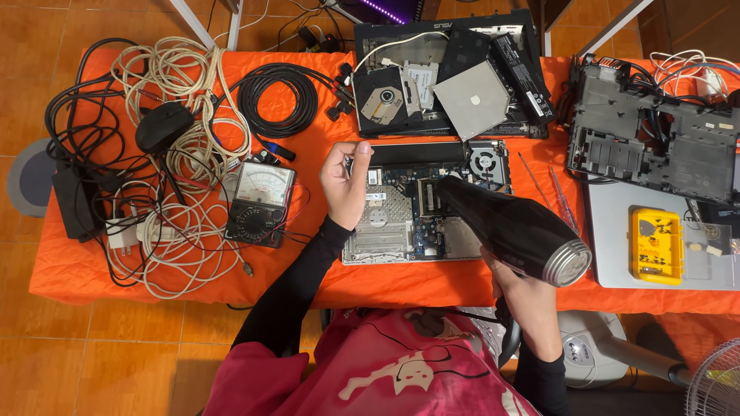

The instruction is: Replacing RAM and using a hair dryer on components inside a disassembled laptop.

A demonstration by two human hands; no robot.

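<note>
Pink fabric [385,370] is filling the foreground as a person in black sleeves is working over an orange-covered table [77,270]. Right hand [524,296] is clenching the handle of a black hair dryer [512,231], its long axis running diagonally, nozzle pointing up-left at an opened laptop motherboard [401,223], silver rear end toward the camera. Left hand [344,183], forearm angling up from the elbow, is hovering over the board's left edge, fingers curled, pinching something too small to tell. An analog multimeter [260,202] is lying nearby.
</note>
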